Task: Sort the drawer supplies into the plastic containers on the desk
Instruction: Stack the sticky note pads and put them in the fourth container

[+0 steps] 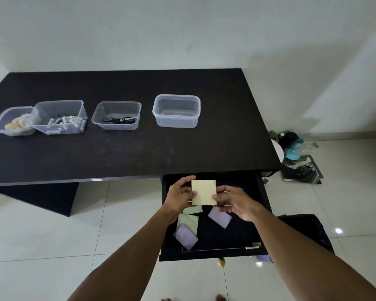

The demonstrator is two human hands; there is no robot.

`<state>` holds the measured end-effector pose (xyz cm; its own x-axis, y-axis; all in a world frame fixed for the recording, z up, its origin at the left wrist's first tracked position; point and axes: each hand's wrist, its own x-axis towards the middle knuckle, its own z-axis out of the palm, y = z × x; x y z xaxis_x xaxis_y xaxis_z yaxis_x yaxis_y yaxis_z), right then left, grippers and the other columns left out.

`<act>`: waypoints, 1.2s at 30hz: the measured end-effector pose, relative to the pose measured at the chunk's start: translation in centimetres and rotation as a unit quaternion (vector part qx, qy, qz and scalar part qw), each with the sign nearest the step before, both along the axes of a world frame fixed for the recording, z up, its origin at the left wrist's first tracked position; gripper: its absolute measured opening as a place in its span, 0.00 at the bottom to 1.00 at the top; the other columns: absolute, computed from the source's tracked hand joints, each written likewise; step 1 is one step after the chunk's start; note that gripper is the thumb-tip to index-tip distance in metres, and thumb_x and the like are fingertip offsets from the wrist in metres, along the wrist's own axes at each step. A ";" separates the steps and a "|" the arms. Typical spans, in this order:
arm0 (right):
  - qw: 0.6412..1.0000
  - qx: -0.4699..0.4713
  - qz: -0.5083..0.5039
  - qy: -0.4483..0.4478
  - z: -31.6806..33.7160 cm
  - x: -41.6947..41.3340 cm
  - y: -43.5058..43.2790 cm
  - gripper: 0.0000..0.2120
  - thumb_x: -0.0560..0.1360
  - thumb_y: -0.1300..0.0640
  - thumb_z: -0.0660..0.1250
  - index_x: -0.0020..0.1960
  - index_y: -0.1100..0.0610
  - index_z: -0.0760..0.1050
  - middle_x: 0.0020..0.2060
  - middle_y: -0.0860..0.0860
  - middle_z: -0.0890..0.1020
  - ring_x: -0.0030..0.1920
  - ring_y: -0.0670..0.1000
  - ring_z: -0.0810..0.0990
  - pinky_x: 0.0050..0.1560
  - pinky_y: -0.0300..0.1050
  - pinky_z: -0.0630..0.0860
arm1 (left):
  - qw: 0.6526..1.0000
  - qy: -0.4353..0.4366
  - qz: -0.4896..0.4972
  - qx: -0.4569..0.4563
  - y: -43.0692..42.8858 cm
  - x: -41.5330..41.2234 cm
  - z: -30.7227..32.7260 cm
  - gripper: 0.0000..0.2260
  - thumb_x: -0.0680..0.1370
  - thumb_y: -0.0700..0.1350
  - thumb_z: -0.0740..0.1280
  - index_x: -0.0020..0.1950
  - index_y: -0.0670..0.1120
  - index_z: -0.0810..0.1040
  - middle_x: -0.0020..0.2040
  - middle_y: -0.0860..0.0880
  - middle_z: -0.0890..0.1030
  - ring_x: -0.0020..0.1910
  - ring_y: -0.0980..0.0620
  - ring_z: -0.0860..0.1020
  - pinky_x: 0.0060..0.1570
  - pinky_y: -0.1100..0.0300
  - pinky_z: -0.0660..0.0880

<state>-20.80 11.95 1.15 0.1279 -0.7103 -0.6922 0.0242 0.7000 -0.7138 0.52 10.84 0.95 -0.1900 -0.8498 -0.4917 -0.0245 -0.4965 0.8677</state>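
Drawer point(237, 233), black and pulled open, holds loose purple notepads point(186, 236) and green notepads point(188, 220). Over its far end the left hand point(179, 195) and right hand point(234, 203) pinch a pale yellow notepad point(203, 192) by its left and right edges, fingers curled on it. Farther off, four clear containers point(52, 109) stand along the dark desk point(139, 148): tape rolls point(15, 125), batteries point(67, 122), scissors point(119, 120), and an empty container point(175, 122) at the right.

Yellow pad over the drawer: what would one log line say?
left hand: pinches yellow pad | right hand: pinches yellow pad | drawer: open, green pads, purple pads inside | rightmost container: empty
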 end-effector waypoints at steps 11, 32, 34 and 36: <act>0.999 0.037 -0.037 0.003 -2.0 1.0 -0.8 0.16 0.77 0.47 0.68 0.57 0.57 0.82 0.45 0.54 0.86 0.44 0.53 0.82 0.43 0.47 0.77 | 0.999 0.024 0.024 0.004 -0.5 1.5 0.1 0.19 0.79 0.30 0.65 0.66 0.48 0.75 0.48 0.41 0.81 0.53 0.43 0.81 0.47 0.48 0.82; 0.821 -0.179 0.344 0.420 -8.7 5.2 -2.9 0.34 0.67 0.54 0.79 0.70 0.54 0.72 0.65 0.52 0.74 0.64 0.56 0.74 0.61 0.50 0.75 | 0.997 0.054 0.031 0.033 -1.9 3.8 -1.7 0.18 0.79 0.33 0.65 0.63 0.53 0.77 0.55 0.40 0.83 0.58 0.40 0.81 0.48 0.47 0.82; 0.852 -0.159 0.312 0.389 -8.9 5.0 -2.9 0.33 0.65 0.56 0.81 0.67 0.55 0.75 0.62 0.52 0.76 0.61 0.55 0.76 0.59 0.50 0.76 | 0.997 0.054 0.034 0.036 -1.8 3.8 -1.5 0.18 0.79 0.33 0.65 0.64 0.52 0.77 0.56 0.40 0.82 0.58 0.39 0.80 0.47 0.46 0.82; 0.888 -0.139 0.265 0.349 -9.0 4.8 -2.7 0.27 0.65 0.60 0.81 0.62 0.56 0.78 0.57 0.51 0.77 0.57 0.54 0.79 0.54 0.47 0.78 | 0.997 0.057 0.033 0.041 -1.6 4.0 -1.3 0.18 0.80 0.33 0.65 0.64 0.52 0.77 0.57 0.39 0.81 0.58 0.38 0.80 0.47 0.45 0.83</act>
<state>-16.03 9.30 -7.90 0.1041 -0.8342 -0.5416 -0.7727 0.2750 -0.5721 4.48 9.21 -0.38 -0.1934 -0.8198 -0.5389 0.1077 -0.5637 0.8189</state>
